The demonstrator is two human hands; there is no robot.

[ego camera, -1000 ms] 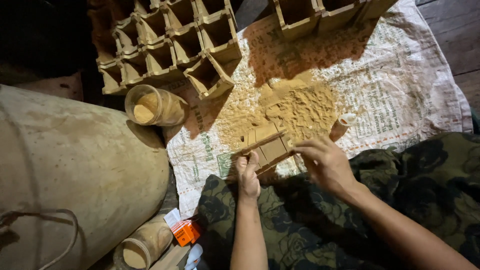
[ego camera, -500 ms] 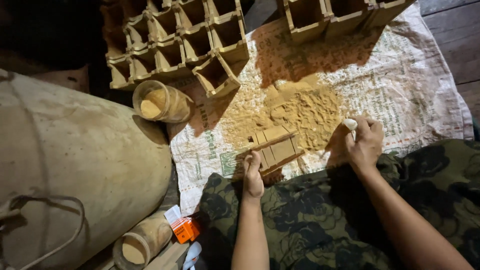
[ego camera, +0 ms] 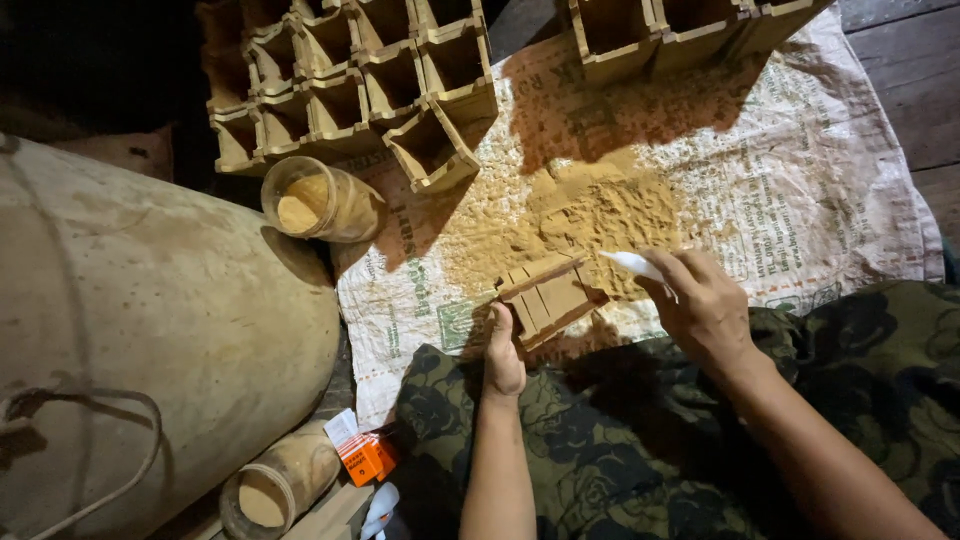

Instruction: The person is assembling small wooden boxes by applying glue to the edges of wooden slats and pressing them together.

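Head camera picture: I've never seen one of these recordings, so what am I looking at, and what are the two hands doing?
The camera sits on a person's head and looks down at their own bare hands; there is no machine. The left hand steadies a small slatted wooden frame on a printed woven sack spread on the floor. The right hand holds a small white tool over a heap of tan powder. Beyond lie rows of open wooden boxes. At left are a jar of powder and a large rounded vessel.
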